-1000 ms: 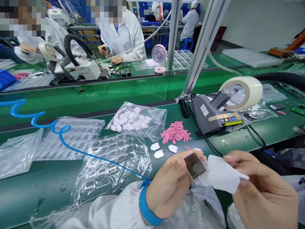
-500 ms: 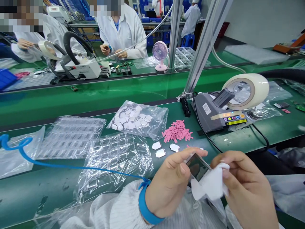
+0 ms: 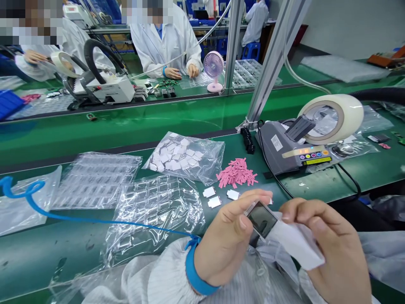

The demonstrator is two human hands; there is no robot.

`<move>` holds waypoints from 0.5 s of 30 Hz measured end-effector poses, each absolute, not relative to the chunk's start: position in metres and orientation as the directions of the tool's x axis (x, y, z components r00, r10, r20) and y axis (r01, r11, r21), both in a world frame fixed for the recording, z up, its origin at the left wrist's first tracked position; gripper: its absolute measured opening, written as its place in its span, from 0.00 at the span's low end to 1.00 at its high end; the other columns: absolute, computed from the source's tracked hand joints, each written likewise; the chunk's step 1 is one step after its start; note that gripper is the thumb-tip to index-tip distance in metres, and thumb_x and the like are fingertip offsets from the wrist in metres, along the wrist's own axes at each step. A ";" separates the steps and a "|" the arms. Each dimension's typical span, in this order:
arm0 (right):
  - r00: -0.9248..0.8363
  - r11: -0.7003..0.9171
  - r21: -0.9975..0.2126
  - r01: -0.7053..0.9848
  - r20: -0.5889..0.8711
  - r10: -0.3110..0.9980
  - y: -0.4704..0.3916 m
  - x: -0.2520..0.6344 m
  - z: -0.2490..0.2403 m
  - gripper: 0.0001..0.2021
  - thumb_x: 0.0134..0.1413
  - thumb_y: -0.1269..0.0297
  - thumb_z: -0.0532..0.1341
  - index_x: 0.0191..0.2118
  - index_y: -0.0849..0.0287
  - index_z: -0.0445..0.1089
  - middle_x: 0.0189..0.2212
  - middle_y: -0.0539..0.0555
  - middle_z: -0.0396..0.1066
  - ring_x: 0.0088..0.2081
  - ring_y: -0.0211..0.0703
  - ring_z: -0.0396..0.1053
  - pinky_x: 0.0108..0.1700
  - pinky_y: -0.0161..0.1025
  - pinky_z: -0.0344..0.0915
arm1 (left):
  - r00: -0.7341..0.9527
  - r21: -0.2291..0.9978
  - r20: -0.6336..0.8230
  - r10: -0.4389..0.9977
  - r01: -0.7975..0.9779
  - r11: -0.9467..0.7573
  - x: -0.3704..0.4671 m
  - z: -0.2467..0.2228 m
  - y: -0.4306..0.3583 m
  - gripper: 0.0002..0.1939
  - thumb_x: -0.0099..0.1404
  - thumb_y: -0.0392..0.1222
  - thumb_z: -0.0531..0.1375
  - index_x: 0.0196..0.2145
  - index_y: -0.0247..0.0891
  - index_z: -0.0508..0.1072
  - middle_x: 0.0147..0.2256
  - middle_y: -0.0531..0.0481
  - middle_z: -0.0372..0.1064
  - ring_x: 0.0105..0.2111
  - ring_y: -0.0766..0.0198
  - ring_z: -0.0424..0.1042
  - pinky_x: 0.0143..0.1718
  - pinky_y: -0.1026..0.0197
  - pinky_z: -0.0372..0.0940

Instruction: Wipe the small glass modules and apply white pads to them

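My left hand (image 3: 226, 242) grips a small display screen (image 3: 262, 219) by its edges, its dark glass tilted up toward me. A blue wrist strap (image 3: 198, 274) with a coiled cord circles that wrist. Closed on a white wiping cloth (image 3: 295, 242), my right hand (image 3: 332, 249) is at the screen's right side. The cloth's near end lies against the screen's lower right edge. Beyond my hands, several small white pieces (image 3: 214, 202) lie on the green bench beside a heap of pink strips (image 3: 236, 173).
A tape dispenser (image 3: 278, 145) with a large roll stands at the right. To the left are a plastic bag of white pieces (image 3: 177, 154) and clear trays (image 3: 98, 179). A metal post (image 3: 268, 63) rises behind. Co-workers in white coats (image 3: 164, 42) sit across, near a pink fan (image 3: 214, 69).
The cloth, bunched over the screen before, now stretches out to the right, and more dark glass shows. My left hand has barely moved. A co-worker's hands have lowered to the bench.
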State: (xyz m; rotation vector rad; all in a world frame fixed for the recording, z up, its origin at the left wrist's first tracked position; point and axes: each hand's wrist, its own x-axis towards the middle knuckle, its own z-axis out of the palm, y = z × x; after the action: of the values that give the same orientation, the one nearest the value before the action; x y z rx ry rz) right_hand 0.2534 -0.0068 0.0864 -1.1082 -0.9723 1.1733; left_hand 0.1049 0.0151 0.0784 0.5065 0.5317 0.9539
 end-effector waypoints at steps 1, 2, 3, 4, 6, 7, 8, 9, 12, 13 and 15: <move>0.148 0.031 -0.983 -0.181 0.004 0.989 -0.007 0.252 0.086 0.02 0.52 0.63 0.63 0.31 0.52 0.70 0.26 0.49 0.71 0.27 0.36 0.68 0.25 0.27 0.67 | 0.475 0.619 -0.195 0.858 -0.620 0.483 0.105 0.078 0.015 0.22 0.48 0.60 0.63 0.35 0.42 0.77 0.45 0.48 0.65 0.52 0.52 0.59 0.52 0.56 0.55; 0.144 0.023 -0.982 -0.187 -0.004 0.990 -0.007 0.250 0.087 0.05 0.51 0.66 0.64 0.34 0.50 0.69 0.28 0.48 0.72 0.27 0.35 0.70 0.25 0.26 0.67 | 0.478 0.618 -0.193 0.857 -0.619 0.485 0.106 0.078 0.015 0.21 0.49 0.59 0.63 0.35 0.43 0.77 0.46 0.48 0.65 0.52 0.52 0.59 0.52 0.57 0.55; 0.131 0.021 -0.977 -0.213 -0.008 0.991 -0.007 0.247 0.088 0.09 0.50 0.69 0.64 0.37 0.48 0.69 0.30 0.47 0.73 0.29 0.34 0.71 0.27 0.26 0.68 | 0.483 0.614 -0.191 0.855 -0.621 0.488 0.106 0.078 0.016 0.21 0.49 0.59 0.63 0.35 0.43 0.77 0.46 0.48 0.65 0.52 0.53 0.60 0.51 0.57 0.56; 0.116 0.023 -0.968 -0.251 -0.006 0.993 -0.007 0.245 0.088 0.12 0.49 0.71 0.64 0.38 0.47 0.68 0.32 0.47 0.73 0.31 0.35 0.72 0.29 0.27 0.70 | 0.485 0.610 -0.190 0.854 -0.623 0.490 0.106 0.078 0.016 0.22 0.49 0.59 0.64 0.36 0.43 0.77 0.47 0.48 0.64 0.51 0.53 0.60 0.50 0.57 0.57; 0.086 0.036 -0.946 -0.324 0.008 0.996 -0.006 0.241 0.089 0.14 0.49 0.72 0.64 0.40 0.46 0.68 0.36 0.48 0.74 0.35 0.37 0.73 0.33 0.29 0.72 | 0.479 0.610 -0.199 0.855 -0.622 0.491 0.106 0.077 0.017 0.24 0.48 0.59 0.64 0.38 0.42 0.76 0.47 0.47 0.64 0.49 0.54 0.62 0.48 0.58 0.59; 0.082 0.041 -0.937 -0.348 0.014 0.997 -0.005 0.239 0.089 0.14 0.49 0.73 0.64 0.40 0.47 0.68 0.37 0.49 0.74 0.37 0.37 0.73 0.35 0.30 0.72 | 0.476 0.614 -0.203 0.856 -0.620 0.490 0.106 0.077 0.017 0.25 0.48 0.60 0.64 0.39 0.41 0.76 0.46 0.47 0.64 0.47 0.55 0.63 0.47 0.59 0.60; 0.090 0.048 -0.931 -0.361 0.016 0.996 -0.005 0.238 0.088 0.14 0.49 0.73 0.64 0.40 0.47 0.69 0.37 0.49 0.73 0.38 0.37 0.73 0.35 0.30 0.72 | 0.473 0.616 -0.203 0.857 -0.618 0.488 0.106 0.077 0.018 0.26 0.47 0.60 0.64 0.40 0.41 0.76 0.45 0.47 0.65 0.45 0.56 0.64 0.45 0.59 0.61; 0.108 0.058 -0.927 -0.370 0.019 0.994 -0.004 0.236 0.087 0.14 0.48 0.74 0.64 0.39 0.48 0.69 0.37 0.49 0.73 0.38 0.37 0.73 0.36 0.29 0.72 | 0.468 0.616 -0.199 0.861 -0.624 0.482 0.106 0.076 0.018 0.26 0.48 0.59 0.64 0.40 0.40 0.76 0.43 0.47 0.65 0.44 0.57 0.65 0.44 0.60 0.61; 0.147 0.070 -0.918 -0.389 0.013 0.989 -0.001 0.234 0.083 0.14 0.47 0.75 0.65 0.38 0.49 0.70 0.35 0.49 0.73 0.38 0.36 0.73 0.36 0.27 0.71 | 0.461 0.595 -0.164 0.872 -0.659 0.460 0.107 0.075 0.020 0.23 0.50 0.57 0.63 0.39 0.40 0.75 0.38 0.49 0.67 0.39 0.63 0.66 0.41 0.64 0.62; 0.149 0.065 -0.914 -0.399 0.005 0.989 0.000 0.233 0.083 0.14 0.47 0.75 0.65 0.39 0.50 0.71 0.35 0.49 0.73 0.38 0.36 0.73 0.36 0.26 0.71 | 0.458 0.591 -0.155 0.875 -0.667 0.454 0.107 0.075 0.021 0.22 0.51 0.57 0.63 0.39 0.40 0.75 0.37 0.50 0.68 0.38 0.65 0.66 0.40 0.65 0.62; 0.146 0.052 -0.904 -0.423 -0.011 0.989 0.002 0.231 0.081 0.14 0.47 0.74 0.66 0.39 0.49 0.71 0.36 0.49 0.74 0.38 0.35 0.73 0.37 0.26 0.71 | 0.451 0.598 -0.144 0.881 -0.670 0.440 0.108 0.074 0.021 0.22 0.50 0.57 0.63 0.38 0.39 0.76 0.37 0.51 0.68 0.37 0.66 0.67 0.39 0.66 0.62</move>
State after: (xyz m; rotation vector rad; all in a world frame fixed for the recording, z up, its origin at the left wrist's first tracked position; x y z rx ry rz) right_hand 0.2309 0.0019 0.0813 -0.9327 -0.7906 1.2650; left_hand 0.1081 0.0214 0.0738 0.5014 0.4776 1.0094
